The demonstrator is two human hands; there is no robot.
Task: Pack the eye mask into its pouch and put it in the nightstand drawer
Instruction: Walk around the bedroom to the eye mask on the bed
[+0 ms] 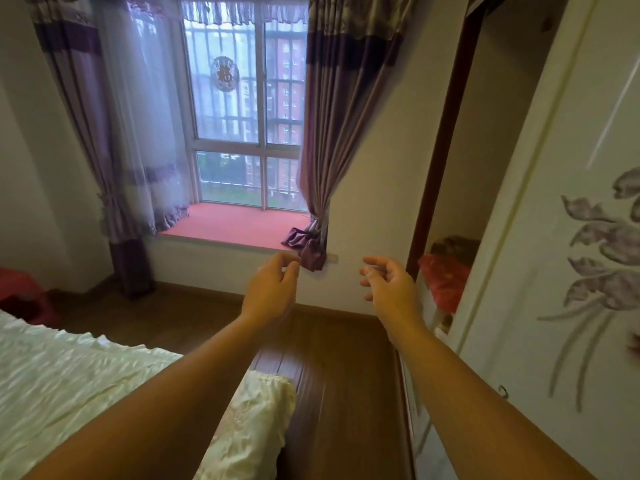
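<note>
Both my arms stretch forward over the wooden floor toward the window wall. My left hand (272, 289) is raised with its fingers loosely curled and apart, holding nothing. My right hand (389, 284) is beside it, fingers spread and empty. No eye mask, pouch or nightstand is in view.
A bed with a cream satin cover (86, 386) fills the lower left. A wardrobe with a flower-printed sliding door (554, 271) stands on the right, its opening showing a red bag (445, 280). Ahead is a bay window with a red sill (239, 225) and purple curtains (341, 133).
</note>
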